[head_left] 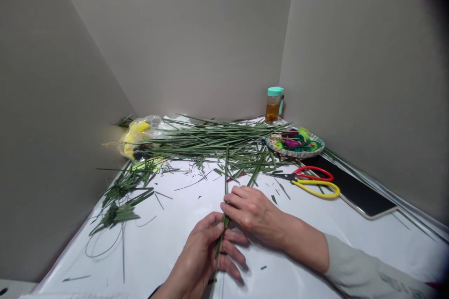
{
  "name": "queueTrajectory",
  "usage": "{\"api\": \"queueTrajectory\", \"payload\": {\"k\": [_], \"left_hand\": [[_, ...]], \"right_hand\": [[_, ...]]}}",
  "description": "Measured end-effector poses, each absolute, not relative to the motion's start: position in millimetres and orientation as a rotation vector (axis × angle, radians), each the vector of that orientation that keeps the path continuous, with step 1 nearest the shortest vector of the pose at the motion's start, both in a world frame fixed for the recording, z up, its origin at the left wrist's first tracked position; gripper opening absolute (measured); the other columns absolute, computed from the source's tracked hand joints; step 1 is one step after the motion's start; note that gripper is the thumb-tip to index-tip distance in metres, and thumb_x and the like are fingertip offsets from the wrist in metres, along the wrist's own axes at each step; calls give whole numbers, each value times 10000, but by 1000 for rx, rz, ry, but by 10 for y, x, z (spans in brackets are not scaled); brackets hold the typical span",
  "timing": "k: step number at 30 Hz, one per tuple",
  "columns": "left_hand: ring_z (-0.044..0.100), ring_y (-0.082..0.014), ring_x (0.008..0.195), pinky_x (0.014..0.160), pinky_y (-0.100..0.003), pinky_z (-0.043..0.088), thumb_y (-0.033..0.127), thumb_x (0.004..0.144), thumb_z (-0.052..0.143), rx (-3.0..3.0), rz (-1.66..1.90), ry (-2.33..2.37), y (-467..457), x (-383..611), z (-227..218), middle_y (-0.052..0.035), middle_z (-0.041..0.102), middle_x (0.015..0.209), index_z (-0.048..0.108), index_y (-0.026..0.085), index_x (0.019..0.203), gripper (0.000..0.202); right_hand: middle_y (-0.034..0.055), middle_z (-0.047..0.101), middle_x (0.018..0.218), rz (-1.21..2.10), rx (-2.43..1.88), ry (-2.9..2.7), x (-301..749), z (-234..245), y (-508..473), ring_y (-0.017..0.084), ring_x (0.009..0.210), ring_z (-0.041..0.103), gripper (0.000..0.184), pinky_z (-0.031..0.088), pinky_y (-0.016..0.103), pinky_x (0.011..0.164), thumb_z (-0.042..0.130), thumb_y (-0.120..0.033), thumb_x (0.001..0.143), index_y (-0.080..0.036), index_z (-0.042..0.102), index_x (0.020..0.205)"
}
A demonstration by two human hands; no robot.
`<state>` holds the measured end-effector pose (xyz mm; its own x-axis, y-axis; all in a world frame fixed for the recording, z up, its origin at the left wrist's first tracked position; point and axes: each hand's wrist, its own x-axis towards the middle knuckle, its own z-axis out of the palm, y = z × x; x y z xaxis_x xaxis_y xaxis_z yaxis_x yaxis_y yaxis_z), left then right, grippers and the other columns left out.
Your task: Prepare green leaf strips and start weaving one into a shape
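Observation:
Two long green leaf strips (pixel 227 173) meet at my hands in the middle of the white table, spreading apart in a V towards the far side. My left hand (pixel 205 245), palm up, pinches their lower part between thumb and forefinger, with the other fingers loosely extended beneath. From the right, my right hand (pixel 254 210) closes its fingers on the strips just above that pinch. Its fingertips partly hide where the strips cross. The lower ends run down across my left palm.
Beyond my hands lies a pile of long leaves (pixel 210 138), beside a plastic bag (pixel 135 135). To the right are scissors (pixel 315 182), a phone (pixel 361 191), a woven basket (pixel 298 153) of coloured cords and a bottle (pixel 272 107). Woven leaf pieces (pixel 117 210) lie left. Grey partitions surround the table.

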<state>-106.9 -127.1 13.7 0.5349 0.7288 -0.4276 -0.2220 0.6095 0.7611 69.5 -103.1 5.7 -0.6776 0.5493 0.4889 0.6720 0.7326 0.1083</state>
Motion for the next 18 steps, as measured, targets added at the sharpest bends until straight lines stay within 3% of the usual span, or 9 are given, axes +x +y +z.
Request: {"api": "queueTrajectory", "payload": {"k": [11,18], "left_hand": [[569,-129,501,385,-203,514,169,815,573,726,655,799,-1206,-1084,83,-111,623,802,562,81,869,104],[619,-160,557,466,-235,557,237,821,624,764,626,831,-1207,-1130,138,-163,639,851,610,34,915,224]], "right_hand": [[31,578,798,-381,-966,-2510,708,46,-1056,180,741,447,135,308,332,673,506,-138,934,-164,559,813],[40,567,776,-440,-905,-2517,689,84,-1037,180,728,433,178,308,345,681,456,-122,948,-144,577,819]]}}
